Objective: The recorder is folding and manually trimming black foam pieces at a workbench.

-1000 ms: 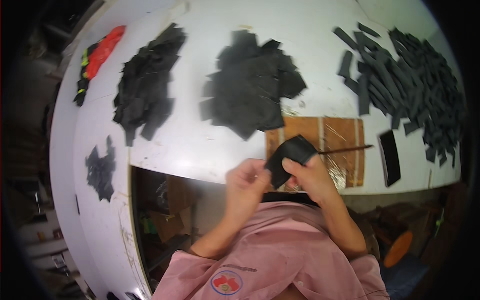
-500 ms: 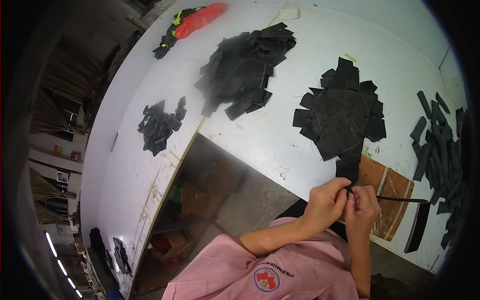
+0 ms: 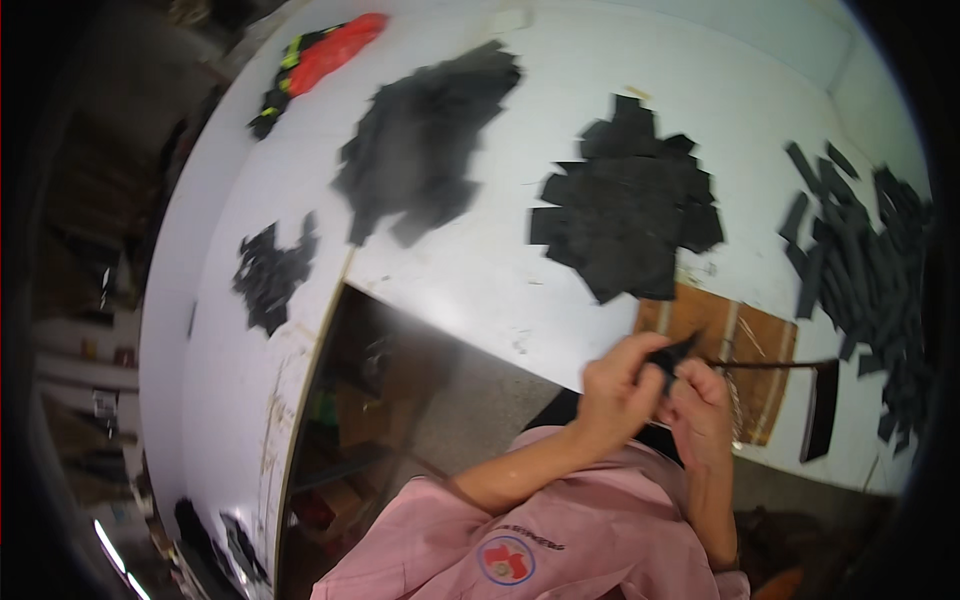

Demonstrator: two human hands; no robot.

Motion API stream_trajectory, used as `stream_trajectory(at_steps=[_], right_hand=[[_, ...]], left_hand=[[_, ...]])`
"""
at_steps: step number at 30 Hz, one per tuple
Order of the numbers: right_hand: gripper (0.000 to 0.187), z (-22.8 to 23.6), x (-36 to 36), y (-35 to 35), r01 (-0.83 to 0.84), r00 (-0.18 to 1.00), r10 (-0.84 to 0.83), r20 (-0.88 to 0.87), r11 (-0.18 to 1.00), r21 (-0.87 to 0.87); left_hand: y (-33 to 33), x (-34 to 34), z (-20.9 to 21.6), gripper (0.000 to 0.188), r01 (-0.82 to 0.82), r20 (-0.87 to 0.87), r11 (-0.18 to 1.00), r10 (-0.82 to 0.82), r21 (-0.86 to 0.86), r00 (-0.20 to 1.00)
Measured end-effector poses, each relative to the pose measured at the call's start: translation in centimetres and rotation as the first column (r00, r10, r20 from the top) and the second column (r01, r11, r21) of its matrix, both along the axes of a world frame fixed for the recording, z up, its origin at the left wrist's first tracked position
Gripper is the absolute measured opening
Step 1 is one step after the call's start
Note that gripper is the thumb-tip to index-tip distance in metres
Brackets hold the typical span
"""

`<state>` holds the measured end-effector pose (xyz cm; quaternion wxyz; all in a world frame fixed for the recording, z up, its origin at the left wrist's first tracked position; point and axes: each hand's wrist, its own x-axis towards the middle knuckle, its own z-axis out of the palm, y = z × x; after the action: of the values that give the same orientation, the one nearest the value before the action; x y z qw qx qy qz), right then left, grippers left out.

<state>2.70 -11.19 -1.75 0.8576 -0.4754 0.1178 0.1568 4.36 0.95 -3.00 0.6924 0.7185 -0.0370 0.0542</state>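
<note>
A small piece of black fabric (image 3: 672,356) is pinched between my two hands, folded, with a pointed corner sticking up. My left hand (image 3: 616,384) has its fingers closed on the fabric's left side. Close beside it, my right hand (image 3: 702,400) is closed at the fabric's lower right; its fingertips are partly hidden and blurred. Just beyond my hands lies a large heap of flat black fabric pieces (image 3: 625,215). A thin dark rod (image 3: 770,365) runs from near my right fingers toward a dark upright strip (image 3: 822,410).
A brown board (image 3: 770,400) with loose threads lies under the rod at the table edge. Narrow black strips (image 3: 860,260) are heaped at right. Another black heap (image 3: 425,140), a smaller pile (image 3: 272,275) and a red bag (image 3: 338,52) lie left on the white table (image 3: 490,260).
The fabric piece, which stretched up to the heap's lower edge, is now bunched up between my hands, apart from the heap. The whole view has shifted, so the table's things appear further left.
</note>
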Motion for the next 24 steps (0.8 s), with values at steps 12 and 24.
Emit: stream_trajectory(at_steps=[12, 24], right_hand=[[0.018, 1.9, -2.8, -2.1, 0.055, 0.943, -0.108, 0.316, 0.984, 0.172], [0.006, 7.5, -2.1, -6.0, 0.534, 0.715, -0.115, 0.689, 0.727, -0.432]], left_hand=[[1.1, -0.1, 5.5, 0.056, 0.262, 0.026, 0.081, -0.925, -0.962, 0.380], [-6.2, -1.2, 8.2, 0.013, 0.227, 0.206, 0.967, -0.201, -0.114, 0.958]])
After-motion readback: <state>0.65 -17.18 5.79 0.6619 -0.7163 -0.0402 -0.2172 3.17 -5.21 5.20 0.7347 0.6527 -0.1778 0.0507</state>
